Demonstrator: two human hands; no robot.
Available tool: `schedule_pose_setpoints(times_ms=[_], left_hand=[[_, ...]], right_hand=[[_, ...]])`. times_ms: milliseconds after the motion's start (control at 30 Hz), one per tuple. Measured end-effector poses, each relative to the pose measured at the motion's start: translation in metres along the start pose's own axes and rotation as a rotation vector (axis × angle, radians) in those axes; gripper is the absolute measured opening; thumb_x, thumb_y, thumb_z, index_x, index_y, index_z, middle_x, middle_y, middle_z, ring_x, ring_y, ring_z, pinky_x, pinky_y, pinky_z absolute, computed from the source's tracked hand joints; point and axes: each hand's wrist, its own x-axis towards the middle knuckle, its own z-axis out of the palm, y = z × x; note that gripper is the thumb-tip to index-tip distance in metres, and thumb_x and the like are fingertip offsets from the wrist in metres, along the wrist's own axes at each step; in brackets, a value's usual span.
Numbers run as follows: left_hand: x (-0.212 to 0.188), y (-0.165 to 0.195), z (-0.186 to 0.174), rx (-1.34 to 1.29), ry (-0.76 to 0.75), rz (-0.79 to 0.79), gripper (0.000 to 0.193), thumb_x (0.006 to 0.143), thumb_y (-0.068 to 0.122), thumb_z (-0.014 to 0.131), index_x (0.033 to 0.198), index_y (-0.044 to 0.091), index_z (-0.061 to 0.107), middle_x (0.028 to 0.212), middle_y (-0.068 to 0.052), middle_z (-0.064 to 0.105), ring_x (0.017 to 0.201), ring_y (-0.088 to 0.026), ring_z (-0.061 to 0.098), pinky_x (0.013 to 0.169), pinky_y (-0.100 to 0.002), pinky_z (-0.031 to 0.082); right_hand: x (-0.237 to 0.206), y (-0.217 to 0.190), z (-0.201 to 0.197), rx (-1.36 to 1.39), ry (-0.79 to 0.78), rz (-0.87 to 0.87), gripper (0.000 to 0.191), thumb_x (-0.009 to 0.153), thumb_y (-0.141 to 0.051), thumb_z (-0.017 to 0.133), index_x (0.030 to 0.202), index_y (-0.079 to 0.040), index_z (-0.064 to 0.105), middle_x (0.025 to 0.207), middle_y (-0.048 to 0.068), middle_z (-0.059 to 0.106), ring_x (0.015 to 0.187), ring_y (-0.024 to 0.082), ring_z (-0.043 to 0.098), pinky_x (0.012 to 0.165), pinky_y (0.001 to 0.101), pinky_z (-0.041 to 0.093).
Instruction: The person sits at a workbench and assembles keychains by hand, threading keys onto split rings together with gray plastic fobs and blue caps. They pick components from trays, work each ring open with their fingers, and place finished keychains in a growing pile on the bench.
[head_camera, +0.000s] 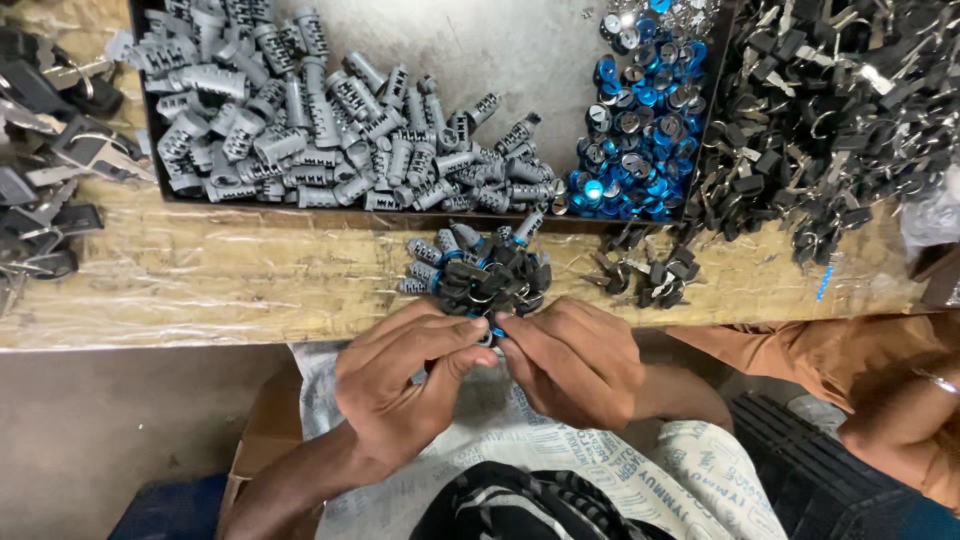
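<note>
Left hand (400, 385) and right hand (575, 360) pinch together on a small blue-tipped metal part (494, 330), perhaps a lock cylinder, mostly hidden. At twelve o'clock, a small heap of grey cylinders with black keys (478, 272) lies on the worn wooden surface (220, 280).

Matt grey metal lock cylinders (330, 120), glossy blue caps (640, 130), rough worn wooden bench (250, 280).

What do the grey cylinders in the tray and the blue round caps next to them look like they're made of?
The grey lock cylinders look like cast metal with a dull matte finish: uniform grey, notched sides, no glare. The blue caps seem metal with a glossy blue coating or film, given their bright highlights; plastic can't be ruled out.
</note>
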Motion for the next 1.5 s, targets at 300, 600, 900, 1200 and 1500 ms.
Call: schedule_pose_setpoints(times_ms=[300,600,900,1200,1500], left_hand=[[-0.019,0.005,0.010,-0.093,0.003,-0.193,0.012,0.086,-0.006,0.081,0.097,-0.003,0.074,0.092,-0.011,0.078,0.076,-0.017,0.073,0.067,-0.027,0.057],[-0.032,-0.008,0.001,-0.258,-0.061,-0.355,0.014,0.084,-0.007,0.083,0.095,-0.003,0.076,0.089,-0.011,0.079,0.076,-0.014,0.073,0.066,-0.025,0.057],[-0.023,-0.023,0.004,-0.703,-0.231,-0.899,0.020,0.082,-0.009,0.076,0.101,-0.002,0.070,0.084,-0.010,0.077,0.076,-0.013,0.074,0.068,-0.025,0.061],[-0.007,-0.003,0.023,-0.514,-0.133,-0.467,0.019,0.097,0.009,0.076,0.109,-0.006,0.077,0.092,-0.010,0.072,0.077,-0.011,0.059,0.066,-0.023,0.044],[0.009,-0.024,-0.013,0.081,0.041,-0.170,0.031,0.107,0.026,0.068,0.113,-0.005,0.071,0.103,-0.012,0.073,0.080,-0.013,0.069,0.066,-0.024,0.054]], right_hand=[[-0.042,-0.011,0.021,0.074,0.181,0.197,0.015,0.089,0.009,0.073,0.102,0.013,0.066,0.083,0.019,0.070,0.067,0.027,0.070,0.060,0.0354,0.056],[-0.040,0.003,0.026,0.395,0.107,0.150,0.021,0.089,0.003,0.077,0.106,0.010,0.068,0.082,0.017,0.070,0.068,0.028,0.070,0.062,0.0377,0.056],[-0.067,-0.004,0.029,0.298,0.003,0.096,0.046,0.084,-0.015,0.091,0.110,0.013,0.066,0.083,0.014,0.068,0.071,0.025,0.072,0.060,0.0364,0.057],[-0.049,0.036,0.039,0.111,0.234,-0.393,0.024,0.084,0.010,0.080,0.096,0.016,0.060,0.078,0.015,0.061,0.065,0.025,0.067,0.057,0.0404,0.060],[0.019,0.023,-0.021,-0.058,0.016,0.437,0.050,0.075,-0.018,0.088,0.113,0.008,0.070,0.094,0.015,0.067,0.071,0.020,0.062,0.057,0.0337,0.048]])
